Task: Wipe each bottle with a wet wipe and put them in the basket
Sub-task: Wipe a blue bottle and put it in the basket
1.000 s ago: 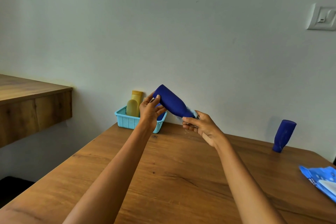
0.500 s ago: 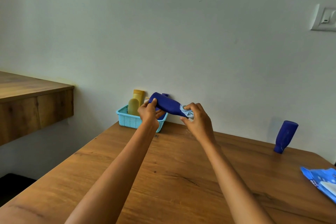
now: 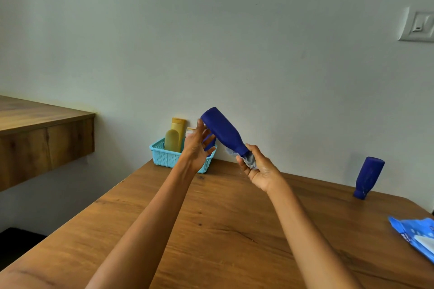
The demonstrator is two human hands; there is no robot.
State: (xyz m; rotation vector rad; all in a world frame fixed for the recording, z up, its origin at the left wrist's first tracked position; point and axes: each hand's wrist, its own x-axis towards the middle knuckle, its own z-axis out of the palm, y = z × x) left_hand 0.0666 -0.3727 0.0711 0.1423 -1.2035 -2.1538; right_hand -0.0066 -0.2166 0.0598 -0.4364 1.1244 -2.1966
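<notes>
The right hand grips the neck end of the dark blue bottle through the bunched wet wipe, with the bottle tilted up and to the left above the tabletop. Half a second ago the left hand was clamped on the bottle's base; now its fingers are spread and relaxed just beside the base, holding nothing, so the bottle hangs from the right hand alone. The bottle has also swung from nearly level to steeply tilted. That reads as a re-grip between wiping strokes, or the end of wiping before the drop into the light blue basket right behind the left hand, where a yellow bottle already stands. A second blue bottle waits far right, near the wipes packet.
</notes>
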